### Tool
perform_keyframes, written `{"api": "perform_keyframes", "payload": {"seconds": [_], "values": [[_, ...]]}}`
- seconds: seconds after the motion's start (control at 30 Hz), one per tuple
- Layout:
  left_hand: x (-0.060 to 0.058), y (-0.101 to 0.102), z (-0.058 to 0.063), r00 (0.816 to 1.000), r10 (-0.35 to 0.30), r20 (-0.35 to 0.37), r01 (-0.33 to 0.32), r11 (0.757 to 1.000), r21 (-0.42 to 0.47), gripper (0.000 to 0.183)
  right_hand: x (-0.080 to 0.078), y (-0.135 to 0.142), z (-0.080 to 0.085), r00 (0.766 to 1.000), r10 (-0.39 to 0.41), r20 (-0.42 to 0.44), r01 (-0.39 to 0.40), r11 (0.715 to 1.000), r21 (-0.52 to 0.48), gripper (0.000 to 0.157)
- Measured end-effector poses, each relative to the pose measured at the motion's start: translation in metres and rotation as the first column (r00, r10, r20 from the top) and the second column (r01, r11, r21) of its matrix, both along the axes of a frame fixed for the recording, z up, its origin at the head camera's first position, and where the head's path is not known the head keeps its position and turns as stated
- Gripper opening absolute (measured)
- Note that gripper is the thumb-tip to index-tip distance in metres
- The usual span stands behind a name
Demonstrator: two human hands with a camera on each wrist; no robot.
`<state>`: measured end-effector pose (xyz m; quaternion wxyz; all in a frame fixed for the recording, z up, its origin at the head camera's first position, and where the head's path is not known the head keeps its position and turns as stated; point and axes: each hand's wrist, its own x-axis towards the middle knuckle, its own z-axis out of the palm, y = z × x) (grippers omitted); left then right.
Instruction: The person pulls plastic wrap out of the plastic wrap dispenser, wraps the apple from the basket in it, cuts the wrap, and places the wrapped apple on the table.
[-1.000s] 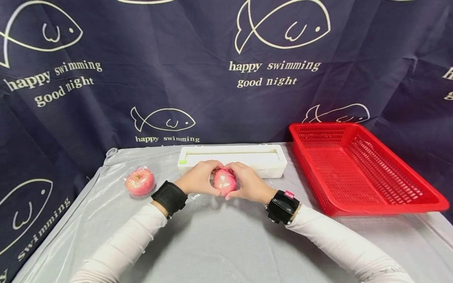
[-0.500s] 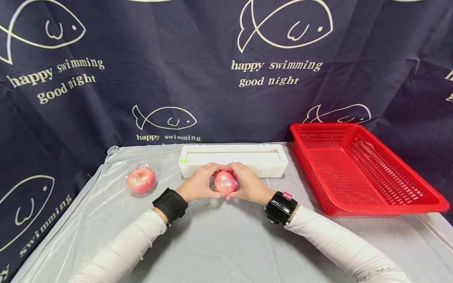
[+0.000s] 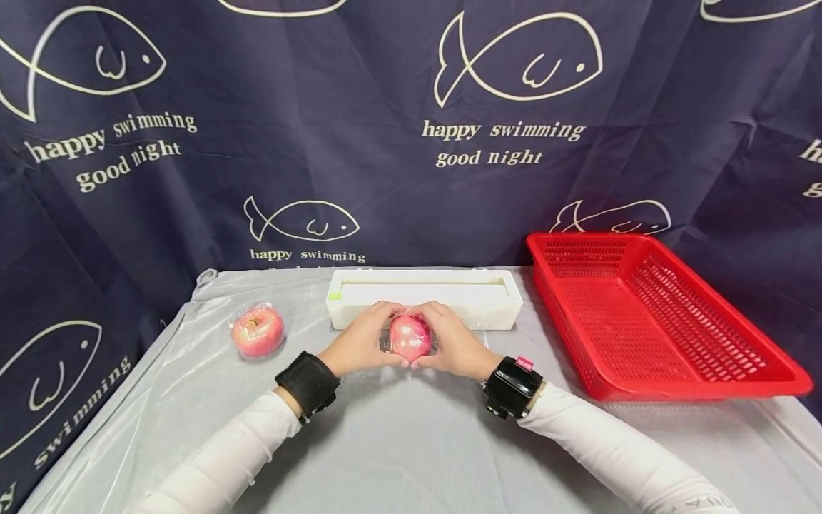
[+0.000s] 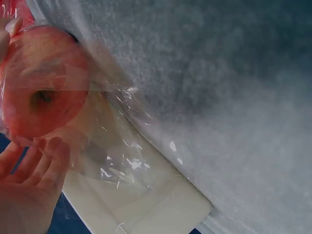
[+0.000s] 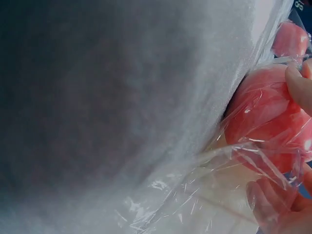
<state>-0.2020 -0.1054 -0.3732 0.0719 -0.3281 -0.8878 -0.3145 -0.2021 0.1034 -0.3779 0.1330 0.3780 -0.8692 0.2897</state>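
Note:
A red apple [image 3: 410, 339] sits between my two hands in the middle of the head view, with clear plastic wrap [image 4: 131, 161] around it. My left hand [image 3: 361, 344] curves round its left side, thumb and fingers at the apple's edge. From the other side my right hand [image 3: 457, 348] holds it the same way, fingers in the loose film in the right wrist view. The stem end shows through the film in the left wrist view. Just behind the hands stands a long white plastic-wrap dispenser [image 3: 491, 310], partly hidden by them.
Another apple [image 3: 257, 330], covered in clear film, lies on the grey cloth [image 3: 411, 442] to the left. A red perforated basket [image 3: 700, 389] stands at the right. A dark blue curtain [image 3: 372, 143] with fish drawings hangs behind the table.
Both hands stay around the apple with only slight finger shifts. The head view has tilted slightly, so the scene sits a little lower in it.

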Motion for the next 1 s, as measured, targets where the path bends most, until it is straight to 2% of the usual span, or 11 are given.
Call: {"api": "perform_keyframes", "payload": {"seconds": [0.13, 0.37, 0.63, 0.83, 1.0], "values": [[0.002, -0.002, 0.001, 1.0, 0.0, 0.015, 0.0, 1.0, 0.005, 0.081, 0.001, 0.001, 0.0, 1.0, -0.006, 0.003, 0.006, 1.0, 0.003, 0.079], [0.005, -0.003, 0.003, 1.0, -0.022, -0.005, 0.022, 1.0, 0.007, 0.077, 0.001, 0.002, 0.001, 1.0, 0.01, -0.007, -0.01, 1.0, 0.001, 0.082], [0.006, -0.004, 0.004, 1.0, 0.0, -0.007, 0.0, 1.0, 0.007, 0.074, 0.0, 0.003, 0.003, 0.999, 0.007, -0.046, -0.007, 1.0, 0.015, 0.081], [0.007, -0.012, 0.008, 0.997, 0.074, -0.025, -0.073, 0.997, 0.016, 0.073, -0.001, 0.003, 0.008, 0.998, 0.012, -0.057, -0.011, 1.0, 0.012, 0.084], [0.0, -0.028, 0.02, 0.973, 0.194, -0.125, -0.176, 0.974, 0.139, 0.065, -0.003, 0.0, 0.019, 0.999, 0.009, -0.037, -0.008, 1.0, 0.021, 0.083]]}}
